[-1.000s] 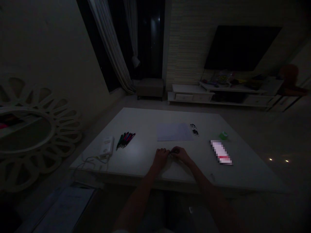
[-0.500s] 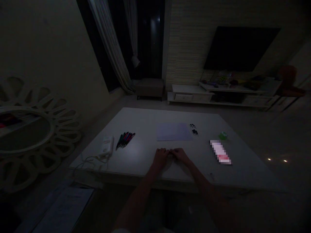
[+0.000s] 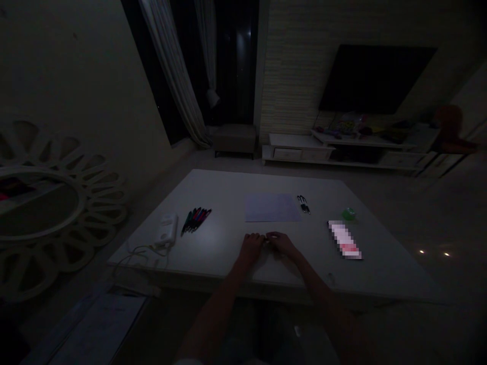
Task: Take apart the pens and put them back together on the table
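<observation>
A small dark piece (image 3: 266, 240) sits between the two hands, just above the near side of the table (image 3: 220, 190); it is too dim to tell its shape or what it is. The left hand (image 3: 251, 247) has its fingers curled in and pressed together around one end, and the right hand (image 3: 280, 243) seems to pinch the other with thumb and fingertips. Judging by the layout, the handling is partway along: three slim black-and-pale pieces (image 3: 304, 207) lie side by side, while the one in hand is not yet set down. Left of them is flat, smooth white paper (image 3: 272, 208); farther left, slender pens (image 3: 196, 221) lie in a slanting bunch (green, red and blue show among the black), apparently left alone for now. The tabletop is pale and faintly glossy, bearing a rounded white plastic block (image 3: 166, 229) with thin, loosely looping cables (image 3: 142, 248).
</observation>
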A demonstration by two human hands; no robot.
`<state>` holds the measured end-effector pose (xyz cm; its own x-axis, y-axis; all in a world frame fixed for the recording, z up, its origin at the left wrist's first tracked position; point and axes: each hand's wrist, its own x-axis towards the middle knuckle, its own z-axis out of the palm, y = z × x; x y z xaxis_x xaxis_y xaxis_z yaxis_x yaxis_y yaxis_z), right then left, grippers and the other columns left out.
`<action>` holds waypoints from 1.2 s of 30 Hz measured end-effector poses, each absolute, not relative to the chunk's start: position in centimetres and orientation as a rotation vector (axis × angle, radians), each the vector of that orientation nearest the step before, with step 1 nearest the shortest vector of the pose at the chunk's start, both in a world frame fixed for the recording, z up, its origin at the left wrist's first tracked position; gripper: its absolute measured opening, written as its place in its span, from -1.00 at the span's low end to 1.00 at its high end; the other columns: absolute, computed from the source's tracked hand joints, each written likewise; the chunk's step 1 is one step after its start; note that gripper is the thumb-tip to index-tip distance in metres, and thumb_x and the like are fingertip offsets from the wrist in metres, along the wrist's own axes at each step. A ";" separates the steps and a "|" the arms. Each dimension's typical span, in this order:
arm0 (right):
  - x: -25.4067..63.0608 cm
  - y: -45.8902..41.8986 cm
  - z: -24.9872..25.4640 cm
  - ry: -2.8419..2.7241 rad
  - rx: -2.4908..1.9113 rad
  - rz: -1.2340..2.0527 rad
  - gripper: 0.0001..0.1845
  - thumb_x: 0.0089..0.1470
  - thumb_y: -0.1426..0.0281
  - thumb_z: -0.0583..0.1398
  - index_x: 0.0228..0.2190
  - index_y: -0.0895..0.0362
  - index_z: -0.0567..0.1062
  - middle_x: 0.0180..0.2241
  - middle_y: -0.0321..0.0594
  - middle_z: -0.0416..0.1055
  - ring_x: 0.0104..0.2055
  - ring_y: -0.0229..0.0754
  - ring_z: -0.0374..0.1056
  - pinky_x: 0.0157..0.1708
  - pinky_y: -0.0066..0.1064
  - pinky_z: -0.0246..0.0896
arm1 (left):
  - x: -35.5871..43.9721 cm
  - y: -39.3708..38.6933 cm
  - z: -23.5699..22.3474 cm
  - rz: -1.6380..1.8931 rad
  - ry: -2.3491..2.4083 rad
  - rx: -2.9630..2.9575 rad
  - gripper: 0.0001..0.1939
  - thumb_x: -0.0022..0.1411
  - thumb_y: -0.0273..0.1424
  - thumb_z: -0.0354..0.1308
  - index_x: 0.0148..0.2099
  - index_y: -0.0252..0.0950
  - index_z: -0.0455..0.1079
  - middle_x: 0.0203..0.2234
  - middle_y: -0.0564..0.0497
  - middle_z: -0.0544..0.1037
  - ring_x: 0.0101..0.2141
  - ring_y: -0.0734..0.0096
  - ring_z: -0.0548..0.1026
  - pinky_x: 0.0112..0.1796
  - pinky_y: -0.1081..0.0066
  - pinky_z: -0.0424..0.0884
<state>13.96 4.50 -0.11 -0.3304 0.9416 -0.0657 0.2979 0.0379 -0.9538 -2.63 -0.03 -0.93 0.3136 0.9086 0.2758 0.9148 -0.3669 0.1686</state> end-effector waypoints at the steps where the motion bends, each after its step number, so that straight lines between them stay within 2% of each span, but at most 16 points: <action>1: 13.9 4.5 -0.1 -1.709 -1.295 1.318 -0.53 -0.08 0.02 0.15 -0.51 0.20 0.55 -0.54 -0.12 0.50 -0.49 -0.16 0.40 -0.47 -0.40 0.26 | -2.6 0.0 -1.0 -0.520 -1.751 -2.532 -0.85 0.29 -0.45 -0.01 -0.11 -0.25 0.33 -0.27 -0.02 0.45 -0.22 0.34 0.38 -0.17 0.30 0.18; 4: 14.0 4.5 0.0 -1.764 -1.283 1.244 -0.55 -0.11 0.04 0.18 -0.58 0.20 0.54 -0.57 -0.12 0.49 -0.48 -0.14 0.41 -0.44 -0.38 0.28 | -2.7 0.0 -1.2 -0.531 -1.750 -2.528 -0.86 0.30 -0.46 -0.03 -0.15 -0.27 0.33 -0.29 -0.02 0.46 -0.22 0.33 0.39 -0.17 0.30 0.19; 8: 14.2 4.3 0.1 -1.735 -1.179 1.169 -0.61 -0.25 0.10 0.29 -0.46 0.17 0.56 -0.42 -0.13 0.54 -0.36 -0.11 0.44 -0.33 -0.35 0.31 | -2.7 0.1 -1.5 -0.522 -1.746 -2.547 -0.85 0.29 -0.49 -0.04 -0.16 -0.29 0.34 -0.30 -0.04 0.46 -0.23 0.34 0.39 -0.17 0.30 0.19; 11: 14.2 4.2 0.3 -1.690 -1.266 1.320 -0.53 -0.15 0.03 0.22 -0.41 0.20 0.56 -0.48 -0.13 0.53 -0.49 -0.17 0.42 -0.48 -0.42 0.26 | -2.8 0.1 -1.5 -0.519 -1.743 -2.550 -0.85 0.29 -0.49 -0.04 -0.17 -0.29 0.35 -0.30 -0.04 0.46 -0.23 0.33 0.39 -0.15 0.29 0.19; 14: 14.0 4.3 0.6 -1.705 -1.374 1.408 -0.47 -0.07 -0.01 0.13 -0.53 0.22 0.55 -0.63 -0.14 0.46 -0.61 -0.22 0.34 -0.58 -0.44 0.18 | -2.8 0.1 -1.4 -0.528 -1.719 -2.555 -0.85 0.29 -0.47 -0.04 -0.18 -0.29 0.35 -0.31 -0.04 0.46 -0.23 0.33 0.39 -0.16 0.29 0.19; 17: 14.0 4.3 0.7 -1.750 -1.284 1.274 -0.59 -0.17 0.07 0.23 -0.57 0.20 0.53 -0.58 -0.14 0.49 -0.51 -0.17 0.39 -0.46 -0.41 0.25 | -2.8 0.0 -1.4 -0.538 -1.716 -2.554 -0.86 0.29 -0.47 -0.03 -0.19 -0.29 0.35 -0.33 -0.04 0.46 -0.23 0.33 0.39 -0.17 0.29 0.19; 20: 14.0 4.0 0.7 -1.733 -1.168 1.189 -0.64 -0.27 0.13 0.29 -0.48 0.17 0.55 -0.44 -0.13 0.53 -0.37 -0.13 0.42 -0.33 -0.37 0.29 | -2.8 0.0 -1.3 -0.547 -1.721 -2.557 -0.87 0.28 -0.48 -0.02 -0.18 -0.28 0.35 -0.32 -0.03 0.47 -0.23 0.34 0.39 -0.17 0.29 0.20; 22: 14.0 3.8 0.7 -1.698 -1.192 1.240 -0.59 -0.24 0.09 0.27 -0.42 0.17 0.55 -0.43 -0.13 0.53 -0.41 -0.16 0.42 -0.39 -0.40 0.28 | -2.8 0.1 -1.3 -0.552 -1.724 -2.562 -0.87 0.28 -0.47 -0.01 -0.17 -0.28 0.36 -0.31 -0.03 0.47 -0.22 0.34 0.40 -0.16 0.29 0.20; 24: 14.0 3.8 1.0 -1.684 -1.284 1.345 -0.53 -0.13 0.02 0.19 -0.44 0.20 0.55 -0.52 -0.14 0.51 -0.53 -0.21 0.38 -0.52 -0.45 0.22 | -2.8 0.1 -1.3 -0.550 -1.717 -2.570 -0.87 0.28 -0.46 0.00 -0.17 -0.28 0.36 -0.30 -0.03 0.47 -0.22 0.34 0.40 -0.16 0.29 0.20; 26: 14.0 4.1 1.2 -1.730 -1.383 1.414 -0.46 -0.07 -0.04 0.13 -0.54 0.22 0.54 -0.65 -0.18 0.44 -0.63 -0.26 0.30 -0.62 -0.48 0.11 | -2.8 0.0 -1.2 -0.535 -1.701 -2.583 -0.86 0.28 -0.47 -0.01 -0.17 -0.29 0.36 -0.30 -0.03 0.48 -0.22 0.34 0.40 -0.16 0.30 0.20; 28: 14.0 4.5 1.2 -1.815 -1.408 1.390 -0.45 -0.08 -0.04 0.15 -0.64 0.22 0.51 -0.71 -0.21 0.39 -0.65 -0.27 0.28 -0.63 -0.49 0.07 | -2.8 0.0 -1.1 -0.511 -1.703 -2.587 -0.85 0.28 -0.48 -0.02 -0.16 -0.29 0.36 -0.29 -0.03 0.48 -0.22 0.34 0.40 -0.16 0.30 0.21; 30: 14.1 4.7 1.1 -1.865 -1.352 1.301 -0.50 -0.11 0.00 0.18 -0.64 0.21 0.52 -0.67 -0.21 0.43 -0.59 -0.23 0.33 -0.58 -0.48 0.12 | -2.7 0.0 -1.1 -0.493 -1.712 -2.584 -0.84 0.28 -0.49 -0.03 -0.14 -0.29 0.36 -0.29 -0.02 0.48 -0.22 0.33 0.40 -0.15 0.28 0.21; 33: 14.1 4.1 0.4 -1.852 -1.232 1.170 -0.61 -0.12 0.09 0.21 -0.53 0.18 0.57 -0.49 -0.15 0.53 -0.43 -0.12 0.42 -0.40 -0.40 0.26 | -2.7 -0.1 -1.1 -0.475 -1.718 -2.587 -0.83 0.28 -0.50 -0.03 -0.13 -0.29 0.35 -0.28 -0.04 0.48 -0.22 0.32 0.40 -0.14 0.27 0.21; 36: 13.9 3.0 -0.3 -1.774 -1.204 1.087 -0.67 -0.15 0.14 0.23 -0.45 0.14 0.59 -0.40 -0.13 0.55 -0.33 -0.07 0.45 -0.26 -0.32 0.31 | -2.6 -0.1 -1.2 -0.465 -1.702 -2.615 -0.82 0.28 -0.49 -0.03 -0.11 -0.28 0.35 -0.27 -0.04 0.48 -0.22 0.32 0.40 -0.14 0.28 0.21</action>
<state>13.93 3.01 -0.26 -0.3031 0.9474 0.1024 0.3392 0.2077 -0.9175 -2.63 -0.11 -1.16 0.3742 0.8965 0.2372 0.8927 -0.4175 0.1699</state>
